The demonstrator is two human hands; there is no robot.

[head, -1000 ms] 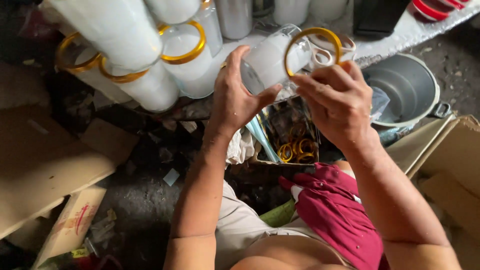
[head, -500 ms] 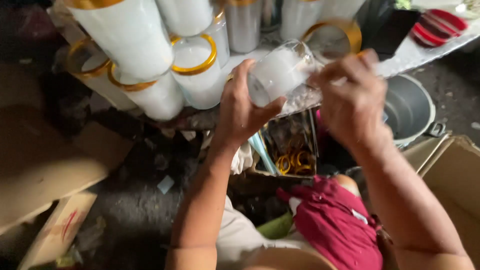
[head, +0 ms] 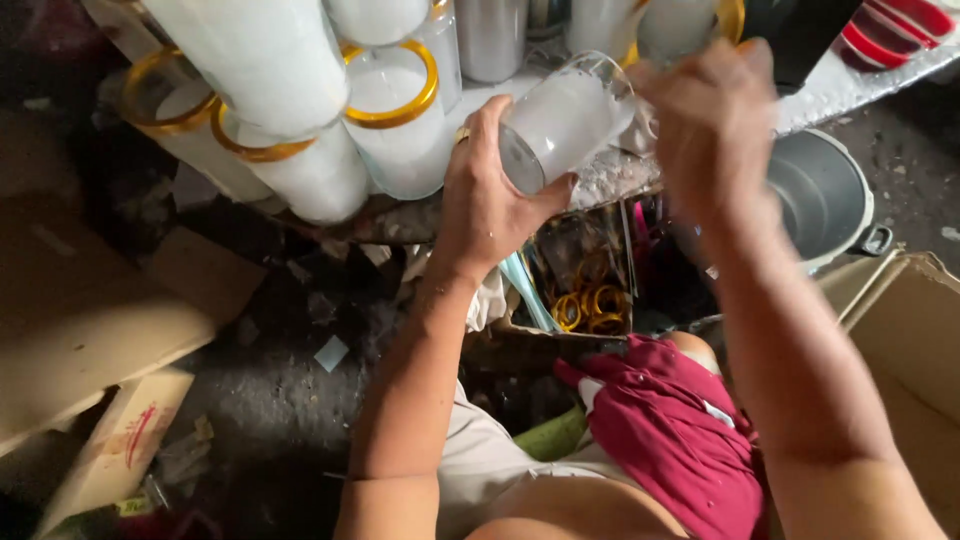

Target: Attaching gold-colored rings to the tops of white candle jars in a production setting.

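Observation:
My left hand [head: 487, 205] grips the base of a clear glass candle jar [head: 570, 118] filled with white wax, tilted towards the upper right. My right hand [head: 708, 125] is raised at the jar's mouth, its back to the camera; whether its fingers hold anything is hidden. A gold ring [head: 730, 18] shows just above that hand. Below both hands sits an open box of gold rings [head: 590, 305].
Several wax-filled jars with gold rims [head: 392, 110] lie stacked at the upper left on a table edge [head: 850, 85]. A grey metal pot [head: 820, 195] stands at right, cardboard boxes [head: 905, 340] right and left [head: 90, 320]. A red cloth [head: 670, 440] lies on my lap.
Both hands lifted the jar up and tilted it. The gold ring, held in front of my right hand before, now sits behind that hand at the jar's mouth.

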